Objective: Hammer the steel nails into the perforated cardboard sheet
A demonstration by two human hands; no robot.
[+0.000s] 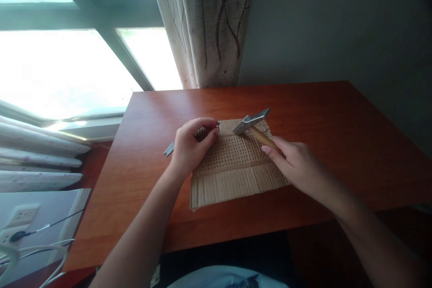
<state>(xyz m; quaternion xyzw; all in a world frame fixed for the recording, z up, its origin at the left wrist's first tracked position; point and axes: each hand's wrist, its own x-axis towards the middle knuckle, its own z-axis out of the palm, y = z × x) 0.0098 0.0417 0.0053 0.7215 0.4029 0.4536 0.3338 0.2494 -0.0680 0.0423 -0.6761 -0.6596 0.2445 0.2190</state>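
My right hand (290, 157) is wrapped round the wooden handle of a hammer (251, 122), whose metal head is raised over the far part of a cardboard sheet (236, 180). Rows of small holes cover the middle of the sheet. Thumb and forefinger of my left hand (194, 144) pinch a nail (218, 124) at the sheet's far left; only its small dark top shows. Several thin metal nails (169, 148) lie on the table just left of this hand, partly hidden behind it.
The sheet lies on a reddish-brown wooden table (320, 121). Behind it hang a patterned curtain (216, 22) and a grey wall. Bright windows are at the left. Cables (40, 249) and a wall socket (23, 215) are at the lower left, beside the table.
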